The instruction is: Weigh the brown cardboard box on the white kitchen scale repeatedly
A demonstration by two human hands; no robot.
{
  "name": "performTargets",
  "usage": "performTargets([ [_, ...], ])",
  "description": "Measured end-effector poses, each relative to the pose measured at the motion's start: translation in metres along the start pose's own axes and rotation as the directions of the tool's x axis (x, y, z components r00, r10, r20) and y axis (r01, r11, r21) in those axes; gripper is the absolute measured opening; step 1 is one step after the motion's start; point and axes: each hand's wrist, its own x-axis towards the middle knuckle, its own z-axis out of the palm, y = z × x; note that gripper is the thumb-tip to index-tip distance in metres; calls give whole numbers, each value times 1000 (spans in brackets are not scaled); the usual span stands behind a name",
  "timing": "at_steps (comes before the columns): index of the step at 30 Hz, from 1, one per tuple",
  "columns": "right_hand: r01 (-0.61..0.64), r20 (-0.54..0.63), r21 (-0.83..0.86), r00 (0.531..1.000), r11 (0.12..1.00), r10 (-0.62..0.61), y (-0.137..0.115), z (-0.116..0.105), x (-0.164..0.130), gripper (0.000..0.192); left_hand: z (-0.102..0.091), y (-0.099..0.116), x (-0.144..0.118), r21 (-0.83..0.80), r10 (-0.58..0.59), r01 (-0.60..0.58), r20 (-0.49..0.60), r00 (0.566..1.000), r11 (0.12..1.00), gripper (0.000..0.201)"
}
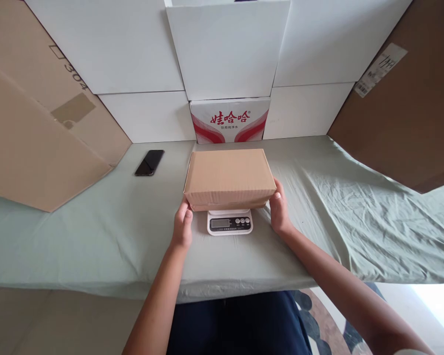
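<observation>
Closed cardboard box (229, 178) sits on a small white digital scale (229, 222), which stands on the table (96, 246) under a wrinkled pale green sheet (355, 231). Box is much wider than the scale; it overhangs on both sides and at the back, and only the scale's front strip with display and buttons shows.

Left hand (182, 224) is at the box's near-left lower corner, fingers curled against the side. Right hand (279, 209) is pressed flat to the near-right side, fingers (277, 190) wrapped around the corner. Both hands touch the box; neither grips anything else. Cannot tell whether they bear its weight or only steady it.

Risks, as a judgement:
- Any hand pressure on the box likely falsifies the reading; display digits are too small to read.
- The overhang makes the box prone to tip if it sits off-centre, or if one hand lets go before the other.
- The soft, creased sheet under the scale may let it rock or slide under a sideways push.
- The box's front edge sits just above the display and could hide it if nudged forward.

Black phone (150, 162) lies well apart at left. White cartons (227, 49), a red-printed carton (229, 121) and brown cardboard sheets (40, 138) ring the table.
</observation>
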Motion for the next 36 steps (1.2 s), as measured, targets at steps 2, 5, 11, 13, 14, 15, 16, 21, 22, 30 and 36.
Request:
performTargets([
  [2,4,6,-4,1000,1000,-4,-2,1,0,63,0,0,1,10,10,-10,9,1000,1000,71],
  [5,-2,16,4,1000,1000,2,-5,3,0,58,0,1,1,2,8,-8,-6,1000,1000,71],
  [11,-11,11,-12,1000,1000,11,-6,3,-2,60,1,5,-2,-14,12,-13,-10,1000,1000,76],
  [13,-11,9,-11,1000,1000,11,-6,2,-2,61,1,6,-3,-17,11,-12,-7,1000,1000,77],
  [14,-9,9,-6,1000,1000,9,-7,2,-3,61,1,6,-3,-19,13,-14,-3,1000,1000,77],
  [15,-6,12,-1,1000,1000,6,-8,2,-3,61,2,7,-4,-21,17,-17,0,1000,1000,77],
  [16,-4,18,-1,1000,1000,4,-9,2,-4,61,2,8,-5,-27,22,-22,0,1000,999,76],
  [21,-14,97,-37,995,999,18,-19,8,-8,64,8,16,-7,-79,28,-30,-21,999,996,74],
  [22,-13,100,-36,995,999,16,-22,9,-6,65,9,18,-4,-85,31,-32,-16,999,996,72],
  [30,78,47,-84,996,993,-74,-7,29,89,65,19,10,105,-107,60,-66,-55,997,992,72],
  [36,-27,5,-103,1000,994,27,32,42,125,68,29,-39,143,-218,-15,-18,-147,989,976,77],
])
